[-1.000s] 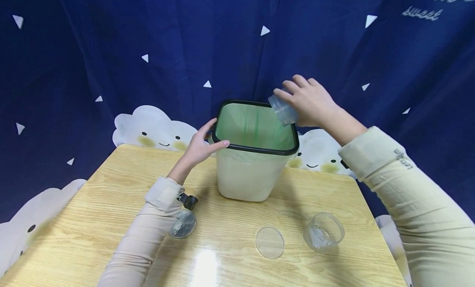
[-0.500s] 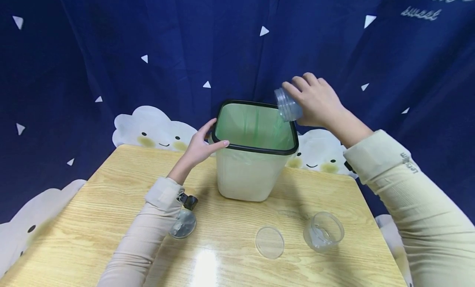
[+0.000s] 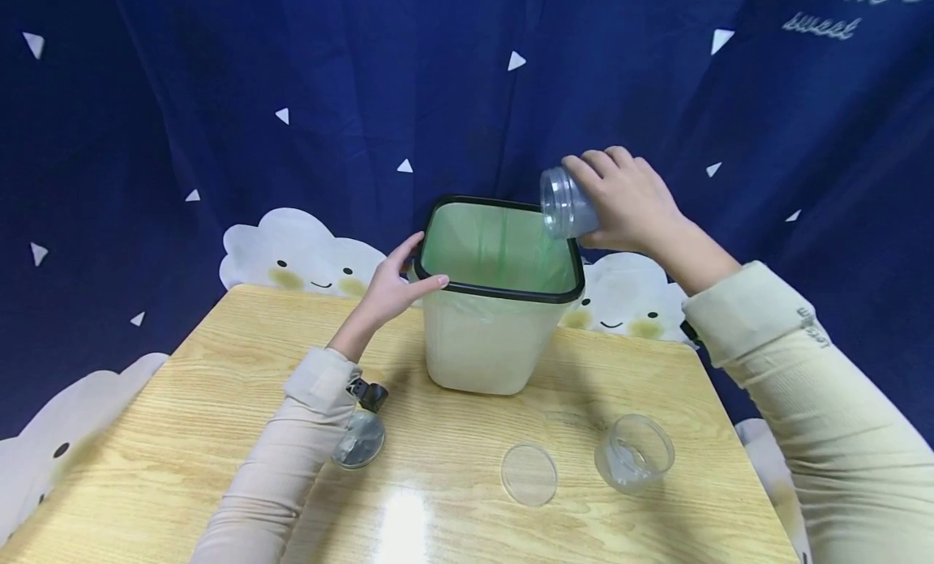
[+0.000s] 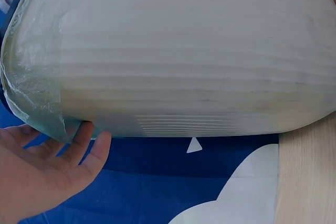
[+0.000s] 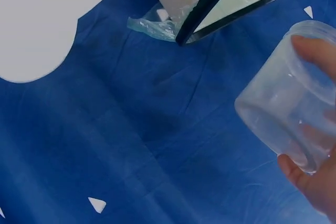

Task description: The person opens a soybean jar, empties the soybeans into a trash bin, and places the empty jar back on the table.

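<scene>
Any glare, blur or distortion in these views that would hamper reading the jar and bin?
Head view: sharp, a bright glare patch on the table near the lid, wide-angle bending at the edges. Left wrist view: the bin fills the frame, bulged by the lens, evenly lit. Right wrist view: the clear jar in the right hand reads well against the dark blue cloth.

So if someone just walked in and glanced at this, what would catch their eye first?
Most likely the pale bin with a black rim and green liner, standing at the far middle of the wooden table. The right hand holds a clear jar tipped over the bin's far right corner, while the left hand touches its left rim. Nearer, a clear lid and a second jar sit on the table.
</scene>
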Tool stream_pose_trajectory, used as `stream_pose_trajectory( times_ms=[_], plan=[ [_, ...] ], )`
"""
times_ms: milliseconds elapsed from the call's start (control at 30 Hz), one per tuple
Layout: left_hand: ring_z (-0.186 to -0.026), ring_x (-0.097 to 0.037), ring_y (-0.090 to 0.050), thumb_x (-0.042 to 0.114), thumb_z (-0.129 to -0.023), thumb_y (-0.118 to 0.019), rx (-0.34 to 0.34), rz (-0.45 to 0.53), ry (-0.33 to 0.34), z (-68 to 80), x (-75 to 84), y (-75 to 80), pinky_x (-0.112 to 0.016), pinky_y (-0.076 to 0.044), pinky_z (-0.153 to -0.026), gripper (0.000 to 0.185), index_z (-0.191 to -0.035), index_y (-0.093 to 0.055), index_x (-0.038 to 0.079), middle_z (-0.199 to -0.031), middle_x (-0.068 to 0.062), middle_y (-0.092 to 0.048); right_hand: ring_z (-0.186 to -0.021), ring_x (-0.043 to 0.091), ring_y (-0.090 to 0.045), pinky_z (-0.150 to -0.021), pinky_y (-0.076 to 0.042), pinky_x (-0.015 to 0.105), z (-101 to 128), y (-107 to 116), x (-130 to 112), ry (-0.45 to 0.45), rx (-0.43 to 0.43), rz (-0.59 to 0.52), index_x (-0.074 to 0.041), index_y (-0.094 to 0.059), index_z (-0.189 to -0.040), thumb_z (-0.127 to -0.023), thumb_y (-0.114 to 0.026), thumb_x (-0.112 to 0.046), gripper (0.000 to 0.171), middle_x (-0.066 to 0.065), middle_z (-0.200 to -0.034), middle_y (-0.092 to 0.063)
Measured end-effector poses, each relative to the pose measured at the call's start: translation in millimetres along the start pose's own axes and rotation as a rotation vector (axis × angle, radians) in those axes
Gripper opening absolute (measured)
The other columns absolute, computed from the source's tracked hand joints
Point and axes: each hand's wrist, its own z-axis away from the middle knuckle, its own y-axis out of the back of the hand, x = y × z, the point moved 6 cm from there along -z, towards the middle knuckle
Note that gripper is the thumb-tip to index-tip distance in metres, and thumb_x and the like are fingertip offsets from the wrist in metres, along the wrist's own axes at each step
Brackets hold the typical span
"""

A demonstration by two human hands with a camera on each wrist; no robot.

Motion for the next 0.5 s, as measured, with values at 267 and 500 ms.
stream_pose_trajectory(
  times_ms=[267,500],
  plan=[
    [-0.127,-0.027,-0.033,0.025,-0.079,-0.069,0.0,0.002,0.0,-0.7,-0.1,-1.0,-0.043,-0.028,-0.103,0.078,-0.143,-0.028,0.01,-0.141,-0.016,-0.034,-0.105,0.04,-0.045,-0.083,-0.039,0.056,21.0,2.5,13.8,-0.174,0.059,-0.261,-0.006,-0.037,-0.133,-0.056,-0.083,-0.034,0.094,0.02,-0.12,-0.05],
    [-0.128,-0.028,-0.031,0.025,-0.079,-0.069,0.0,0.001,0.005,-0.4,0.3,-1.0,-0.044,-0.027,-0.103,0.077,-0.143,-0.028,0.01,-0.142,-0.016,-0.032,-0.099,0.038,-0.049,-0.078,-0.041,0.055,39.6,1.1,8.5,-0.211,0.143,-0.374,-0.005,-0.04,-0.131,-0.056,-0.084,-0.035,0.093,0.02,-0.112,-0.054]
  ],
)
